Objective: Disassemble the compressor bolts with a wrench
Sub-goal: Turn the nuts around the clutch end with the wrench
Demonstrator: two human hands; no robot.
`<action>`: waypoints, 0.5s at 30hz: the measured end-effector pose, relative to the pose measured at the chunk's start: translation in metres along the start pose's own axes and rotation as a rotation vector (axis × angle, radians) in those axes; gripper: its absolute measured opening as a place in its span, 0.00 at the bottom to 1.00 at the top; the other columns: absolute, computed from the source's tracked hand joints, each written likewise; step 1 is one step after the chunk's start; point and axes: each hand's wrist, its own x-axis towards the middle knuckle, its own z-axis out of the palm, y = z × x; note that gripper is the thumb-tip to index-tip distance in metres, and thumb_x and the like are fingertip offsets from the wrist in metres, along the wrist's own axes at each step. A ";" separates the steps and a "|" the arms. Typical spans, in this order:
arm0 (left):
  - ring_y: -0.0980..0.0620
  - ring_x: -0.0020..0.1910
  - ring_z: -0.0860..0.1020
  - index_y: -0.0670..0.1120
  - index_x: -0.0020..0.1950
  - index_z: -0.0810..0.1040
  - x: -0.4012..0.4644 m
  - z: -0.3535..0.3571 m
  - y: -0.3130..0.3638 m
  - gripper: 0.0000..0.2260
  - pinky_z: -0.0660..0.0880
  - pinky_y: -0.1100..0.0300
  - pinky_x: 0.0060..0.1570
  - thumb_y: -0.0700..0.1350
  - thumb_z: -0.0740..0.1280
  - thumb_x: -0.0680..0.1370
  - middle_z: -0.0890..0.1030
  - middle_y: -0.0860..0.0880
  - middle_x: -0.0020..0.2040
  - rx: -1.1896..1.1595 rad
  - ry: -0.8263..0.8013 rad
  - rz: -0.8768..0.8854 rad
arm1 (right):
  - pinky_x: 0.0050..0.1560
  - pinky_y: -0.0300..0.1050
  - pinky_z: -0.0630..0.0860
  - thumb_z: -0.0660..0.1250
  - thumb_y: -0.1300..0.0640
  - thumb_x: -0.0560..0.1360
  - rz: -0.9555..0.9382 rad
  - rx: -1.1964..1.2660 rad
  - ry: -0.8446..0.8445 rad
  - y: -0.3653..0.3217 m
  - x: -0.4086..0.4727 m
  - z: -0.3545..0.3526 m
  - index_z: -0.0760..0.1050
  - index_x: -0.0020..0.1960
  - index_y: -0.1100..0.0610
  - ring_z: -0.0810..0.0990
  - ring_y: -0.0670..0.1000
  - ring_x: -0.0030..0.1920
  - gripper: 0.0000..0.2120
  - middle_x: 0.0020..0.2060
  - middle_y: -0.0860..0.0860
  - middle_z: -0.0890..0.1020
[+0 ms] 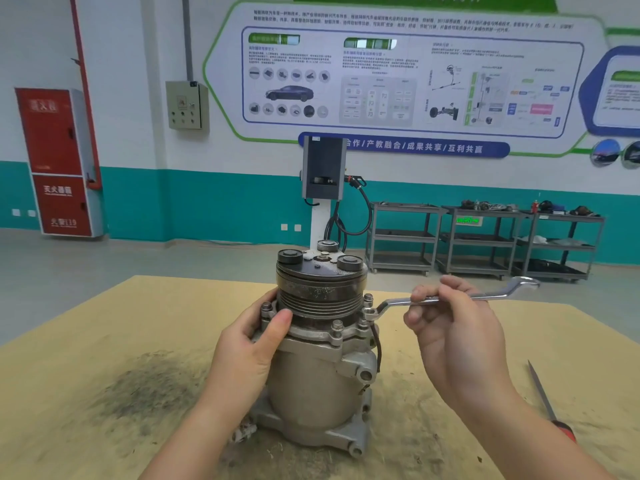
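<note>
Both hands engaged: left hand (pixel 256 341) clamps the compressor (pixel 318 358), right hand (pixel 446 320) grips the wrench (pixel 450 298); ring should seat squarely on the bolt (pixel 369 311).

The grey compressor (pixel 318 368) stands upright, pulley up, bolts (pixel 337 325) ringing its flange, the silver ring wrench (pixel 450 298) seated on the right-hand bolt.

A compressor (pixel 320 344) stands upright on a tan, stained table (pixel 104 341), pulley end up. The left hand (pixel 249 344) grips its side, thumb on the flange beside a bolt (pixel 266 307). The right hand (pixel 450 327) holds a wrench (pixel 450 298) by the shaft, its ring end seated over a bolt at the compressor's right flange. A screwdriver (pixel 547 400) lies on the table at right.
</note>
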 end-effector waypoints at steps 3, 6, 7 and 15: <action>0.60 0.60 0.79 0.54 0.66 0.77 0.001 -0.002 -0.001 0.27 0.76 0.69 0.54 0.63 0.72 0.70 0.83 0.59 0.59 -0.014 -0.010 -0.017 | 0.26 0.40 0.73 0.52 0.67 0.81 0.126 0.061 -0.036 0.003 0.005 -0.003 0.66 0.47 0.58 0.73 0.50 0.24 0.08 0.28 0.55 0.78; 0.62 0.60 0.79 0.54 0.65 0.78 0.001 -0.001 -0.004 0.26 0.75 0.71 0.53 0.63 0.72 0.71 0.83 0.59 0.59 -0.016 0.030 -0.012 | 0.27 0.40 0.74 0.51 0.67 0.82 0.068 0.001 -0.066 0.007 0.007 -0.006 0.65 0.46 0.58 0.74 0.51 0.25 0.08 0.28 0.54 0.78; 0.62 0.59 0.79 0.54 0.65 0.78 0.000 -0.001 -0.004 0.26 0.75 0.72 0.52 0.63 0.71 0.70 0.83 0.60 0.58 -0.017 0.035 -0.008 | 0.28 0.41 0.74 0.51 0.66 0.82 -0.012 -0.036 -0.086 0.011 0.004 -0.007 0.64 0.47 0.58 0.75 0.51 0.25 0.08 0.29 0.54 0.79; 0.61 0.59 0.79 0.53 0.65 0.79 0.001 0.000 -0.005 0.29 0.75 0.71 0.53 0.65 0.69 0.68 0.83 0.59 0.58 0.001 0.060 0.011 | 0.42 0.39 0.78 0.64 0.52 0.80 -1.109 -0.843 -0.635 0.032 -0.024 -0.016 0.74 0.48 0.54 0.81 0.48 0.43 0.06 0.43 0.52 0.83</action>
